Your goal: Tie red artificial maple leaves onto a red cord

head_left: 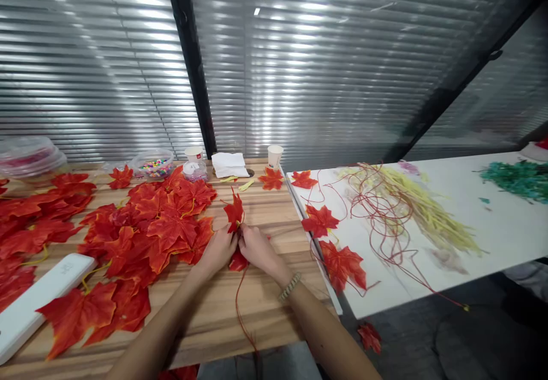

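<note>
- Head view: left hand (220, 249) and right hand (259, 250) are pinching a red leaf (234, 210).
- Close fingertips (244, 233) are probably helping steady it.
- Red string (237, 306) is trailing below.

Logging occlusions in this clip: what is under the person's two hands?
Under the left hand and right hand is the wood-grain table; a red leaf shows partly between them, with a red cord running toward the near edge. Whatever they directly cover cannot be seen.
</note>
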Motion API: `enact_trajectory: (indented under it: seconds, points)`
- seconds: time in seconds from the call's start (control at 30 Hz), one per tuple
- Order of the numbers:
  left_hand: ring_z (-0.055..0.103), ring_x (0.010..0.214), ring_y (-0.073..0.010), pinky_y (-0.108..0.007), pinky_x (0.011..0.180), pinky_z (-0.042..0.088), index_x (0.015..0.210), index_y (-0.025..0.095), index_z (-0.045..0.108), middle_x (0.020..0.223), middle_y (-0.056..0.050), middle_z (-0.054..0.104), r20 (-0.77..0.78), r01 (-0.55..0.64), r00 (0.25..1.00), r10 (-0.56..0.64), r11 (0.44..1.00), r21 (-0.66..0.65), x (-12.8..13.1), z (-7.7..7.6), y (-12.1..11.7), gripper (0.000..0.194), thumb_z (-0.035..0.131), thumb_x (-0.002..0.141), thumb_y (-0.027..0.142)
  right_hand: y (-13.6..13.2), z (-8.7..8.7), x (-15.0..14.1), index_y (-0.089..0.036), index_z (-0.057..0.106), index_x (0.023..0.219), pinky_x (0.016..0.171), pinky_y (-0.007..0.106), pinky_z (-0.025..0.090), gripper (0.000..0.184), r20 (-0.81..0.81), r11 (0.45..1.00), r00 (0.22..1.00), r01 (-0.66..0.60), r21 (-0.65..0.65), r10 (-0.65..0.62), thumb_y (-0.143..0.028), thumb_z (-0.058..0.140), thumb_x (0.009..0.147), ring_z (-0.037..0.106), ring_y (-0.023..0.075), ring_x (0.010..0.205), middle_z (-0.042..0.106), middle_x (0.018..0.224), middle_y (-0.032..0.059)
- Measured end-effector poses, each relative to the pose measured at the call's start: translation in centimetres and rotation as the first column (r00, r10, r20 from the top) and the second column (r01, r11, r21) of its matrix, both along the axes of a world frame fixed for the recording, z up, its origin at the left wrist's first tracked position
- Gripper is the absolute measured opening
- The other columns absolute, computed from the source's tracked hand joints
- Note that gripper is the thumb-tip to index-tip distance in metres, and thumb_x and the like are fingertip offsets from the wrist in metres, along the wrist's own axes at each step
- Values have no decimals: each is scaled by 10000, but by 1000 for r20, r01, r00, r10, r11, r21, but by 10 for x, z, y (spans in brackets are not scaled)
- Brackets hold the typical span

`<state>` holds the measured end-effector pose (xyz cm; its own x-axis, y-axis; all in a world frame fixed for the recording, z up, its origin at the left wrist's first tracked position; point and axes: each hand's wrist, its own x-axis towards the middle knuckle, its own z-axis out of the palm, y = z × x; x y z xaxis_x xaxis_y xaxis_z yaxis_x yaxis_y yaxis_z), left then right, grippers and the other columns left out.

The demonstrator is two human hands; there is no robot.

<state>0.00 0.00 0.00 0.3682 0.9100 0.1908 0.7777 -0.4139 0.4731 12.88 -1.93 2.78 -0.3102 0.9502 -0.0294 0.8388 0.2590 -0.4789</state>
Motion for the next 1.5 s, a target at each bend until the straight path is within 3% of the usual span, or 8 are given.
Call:
enact_trajectory:
  seconds: [1.2,1.5]
  points:
    - [527,652,-179,-285,607,388,757,157,494,707,-64,549,-19,6,1000,-6,1000,-24,-1,-3,1,165,335,799,143,-1,3,1,-112,500,980,598,269,393,230,70,1000,997,-15,6,14,-112,349,806,604,215,752,618,855,143]
    - [526,679,-165,-280,642,419,718,165,489,717,-49,553,88,13,996,-12,1000,-7,-2,-1,3,157,351,790,150,-2,3,2,-121,484,1040,616,272,388,271,12,1000,1000,-11,6,11,-124,335,814,599,218,781,617,885,144]
